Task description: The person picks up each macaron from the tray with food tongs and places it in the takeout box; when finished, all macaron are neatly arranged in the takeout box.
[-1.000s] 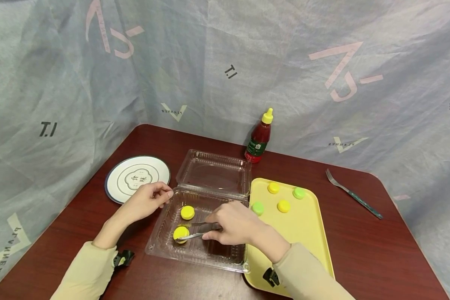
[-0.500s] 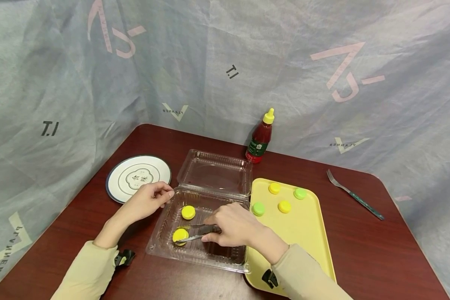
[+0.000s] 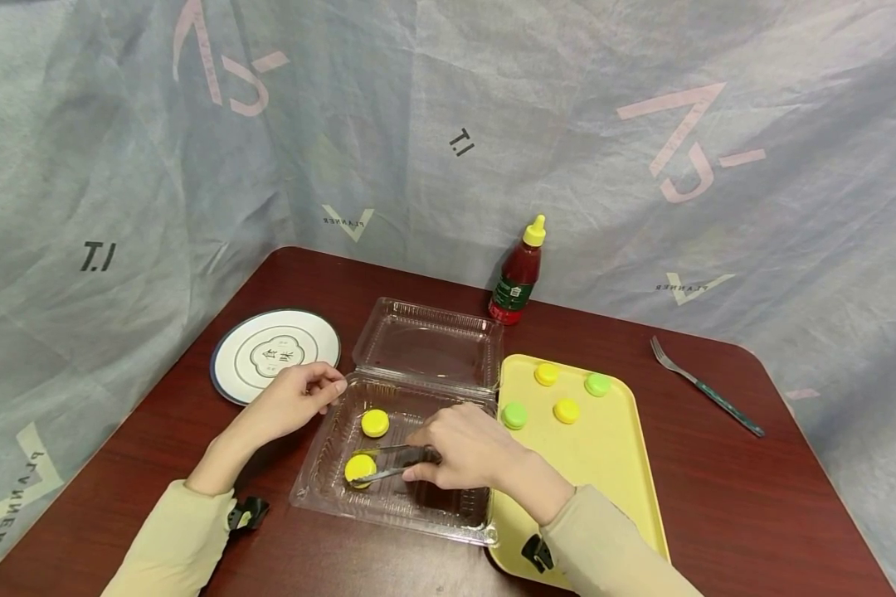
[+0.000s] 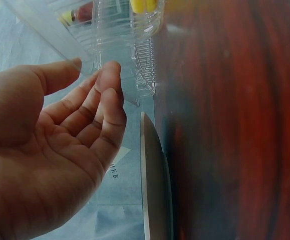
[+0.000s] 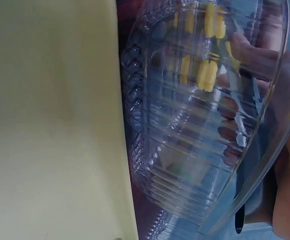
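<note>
My right hand [image 3: 466, 448] grips metal tongs [image 3: 390, 474] over the open clear plastic clamshell box [image 3: 396, 524]. The tongs' tips are at the nearer yellow macaron [image 3: 359, 469], one arm overlapping its front and the other behind it. A second yellow macaron [image 3: 375, 423] lies farther back in the box. Through the clear wall, the right wrist view shows the hand and tongs [image 5: 246, 97]. My left hand [image 3: 293, 400] is at the box's left back corner, fingers loosely bent. In the left wrist view a gap shows between the thumb and fingers of that hand [image 4: 64, 120], beside the rim.
A yellow tray [image 3: 590, 464] with two yellow and two green macarons adjoins the box on the right. Behind the box's raised lid [image 3: 426, 344] stands a red sauce bottle [image 3: 515, 282]. A white plate [image 3: 239, 356] lies left, a fork [image 3: 705, 388] far right.
The tongs and the nearer yellow macaron have shifted very slightly toward the front of the box. My left hand stays in place.
</note>
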Motion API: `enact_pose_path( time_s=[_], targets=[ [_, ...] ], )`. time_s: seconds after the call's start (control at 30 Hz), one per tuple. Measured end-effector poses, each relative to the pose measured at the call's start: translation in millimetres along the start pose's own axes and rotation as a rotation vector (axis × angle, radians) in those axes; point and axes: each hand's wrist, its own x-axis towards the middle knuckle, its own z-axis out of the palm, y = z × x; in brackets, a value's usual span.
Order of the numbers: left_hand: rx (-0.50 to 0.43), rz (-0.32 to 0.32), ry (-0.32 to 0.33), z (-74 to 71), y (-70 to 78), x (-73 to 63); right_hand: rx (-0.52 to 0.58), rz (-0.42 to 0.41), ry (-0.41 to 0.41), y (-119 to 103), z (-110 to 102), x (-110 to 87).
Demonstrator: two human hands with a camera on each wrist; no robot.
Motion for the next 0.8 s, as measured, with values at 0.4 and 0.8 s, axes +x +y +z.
enact_pose_path(
  time_s=[0.4,0.8],
  targets=[
    [-0.002,-0.003,-0.001,0.2,0.1,0.4,-0.003,0.018,-0.012,0.7,1.1,-0.1],
    [0.002,-0.004,0.001,0.1,0.4,-0.2,0.029,0.044,0.007,1.4,-0.5,-2.1]
  ],
)
